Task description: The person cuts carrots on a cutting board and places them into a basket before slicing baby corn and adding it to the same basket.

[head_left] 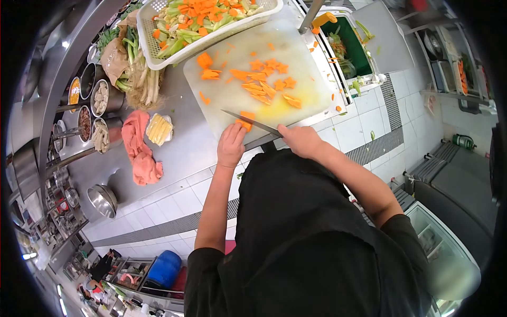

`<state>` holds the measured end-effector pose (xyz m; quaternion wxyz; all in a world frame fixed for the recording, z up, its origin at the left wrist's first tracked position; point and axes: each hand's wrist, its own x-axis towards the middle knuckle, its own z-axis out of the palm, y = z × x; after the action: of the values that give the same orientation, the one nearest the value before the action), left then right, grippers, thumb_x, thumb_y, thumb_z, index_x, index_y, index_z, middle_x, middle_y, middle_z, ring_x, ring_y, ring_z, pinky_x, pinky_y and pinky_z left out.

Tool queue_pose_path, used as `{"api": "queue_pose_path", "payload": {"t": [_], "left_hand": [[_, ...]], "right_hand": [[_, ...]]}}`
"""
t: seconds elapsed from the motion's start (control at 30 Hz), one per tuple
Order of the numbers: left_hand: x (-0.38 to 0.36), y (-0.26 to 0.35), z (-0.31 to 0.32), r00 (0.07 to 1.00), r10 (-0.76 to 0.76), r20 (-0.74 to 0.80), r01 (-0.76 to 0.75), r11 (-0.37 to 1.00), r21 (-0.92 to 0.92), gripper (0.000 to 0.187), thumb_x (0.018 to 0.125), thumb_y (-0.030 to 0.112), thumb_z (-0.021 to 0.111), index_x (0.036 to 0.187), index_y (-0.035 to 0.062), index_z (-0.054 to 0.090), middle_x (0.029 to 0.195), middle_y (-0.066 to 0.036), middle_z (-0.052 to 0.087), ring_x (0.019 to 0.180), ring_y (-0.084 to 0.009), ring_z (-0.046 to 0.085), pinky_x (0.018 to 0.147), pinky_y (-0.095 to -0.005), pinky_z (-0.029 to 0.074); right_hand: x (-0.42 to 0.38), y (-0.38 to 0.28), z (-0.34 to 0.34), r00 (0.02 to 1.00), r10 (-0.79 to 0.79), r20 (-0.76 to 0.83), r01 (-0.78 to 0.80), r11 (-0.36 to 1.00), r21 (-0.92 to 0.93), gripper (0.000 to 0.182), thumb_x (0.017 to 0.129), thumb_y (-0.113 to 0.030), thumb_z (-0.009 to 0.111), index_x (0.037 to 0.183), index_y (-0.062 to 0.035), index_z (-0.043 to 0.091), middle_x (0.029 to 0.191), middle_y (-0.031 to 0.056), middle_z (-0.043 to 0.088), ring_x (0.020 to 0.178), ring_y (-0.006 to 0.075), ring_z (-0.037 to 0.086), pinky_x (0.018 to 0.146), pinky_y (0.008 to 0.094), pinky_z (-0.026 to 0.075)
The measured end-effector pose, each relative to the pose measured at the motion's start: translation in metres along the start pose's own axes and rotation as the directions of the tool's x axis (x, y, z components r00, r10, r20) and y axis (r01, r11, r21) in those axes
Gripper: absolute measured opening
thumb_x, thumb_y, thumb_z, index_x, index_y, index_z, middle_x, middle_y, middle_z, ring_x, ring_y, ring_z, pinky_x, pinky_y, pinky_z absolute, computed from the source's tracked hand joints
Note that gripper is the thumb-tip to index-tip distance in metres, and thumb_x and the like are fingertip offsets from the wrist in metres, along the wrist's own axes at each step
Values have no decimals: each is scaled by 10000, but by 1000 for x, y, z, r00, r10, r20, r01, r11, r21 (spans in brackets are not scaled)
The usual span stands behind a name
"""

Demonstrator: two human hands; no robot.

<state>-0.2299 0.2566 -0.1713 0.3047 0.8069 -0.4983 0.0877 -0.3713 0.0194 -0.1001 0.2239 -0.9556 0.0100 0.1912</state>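
Note:
My right hand [301, 140] is wrapped round the handle of a kitchen knife [253, 122]. Its blade points left and lies across an orange carrot block [245, 115] near the board's front edge. With bunched fingertips, my left hand [231, 143] presses the carrot against the white cutting board [211, 111], just on the near side of the blade. Farther up the board lie star-shaped carrot slices [269, 65] and several curved carrot offcuts [259, 91]. A small stack of carrot pieces [206, 63] sits at the board's left. Yellow stain marks the board's surface.
A white basket [211, 35] of cut vegetables stands behind the board. To the left are a pink cloth [138, 142], yellow sticks on a dish [158, 129], scallions [145, 87] and metal bowls [102, 201]. A green bin [359, 50] stands at the right.

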Motion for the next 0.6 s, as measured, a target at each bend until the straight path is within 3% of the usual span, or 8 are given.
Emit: {"api": "queue_pose_path", "payload": {"t": [0.07,0.23,0.47,0.6], "left_hand": [[-2,1,3,1000,-21,-13,21,1000,3,413,700,-88,633,1094,22,689,1203,-114,672,1096,-330,645,945,-419,555],[1,1,4,1000,-22,-19,22,1000,6,399,701,-88,630,1081,19,691,1198,-117,672,1089,-330,644,940,-413,557],[4,5,1,998,-35,-57,33,999,-30,373,724,-99,629,1073,17,694,1175,-111,679,1052,-329,659,913,-411,564],[4,2,4,997,-31,-75,28,999,-41,355,730,-101,629,1058,19,697,1158,-108,682,1033,-330,671,891,-408,577]], "right_hand": [[-6,0,-7,999,-22,-24,20,996,-85,230,916,-75,603,1120,-57,497,682,102,699,616,329,720,519,439,552],[-46,-37,-41,996,92,-15,-92,968,-232,153,931,-99,596,1051,-77,503,647,82,684,585,287,721,498,408,547],[-45,-46,-33,976,190,102,-167,964,-205,204,908,-69,595,1068,-84,469,677,92,676,611,298,720,514,418,547],[-15,-20,11,996,85,-16,-87,984,-156,191,934,-101,592,1096,-78,493,708,99,714,642,314,740,525,440,560]]}}
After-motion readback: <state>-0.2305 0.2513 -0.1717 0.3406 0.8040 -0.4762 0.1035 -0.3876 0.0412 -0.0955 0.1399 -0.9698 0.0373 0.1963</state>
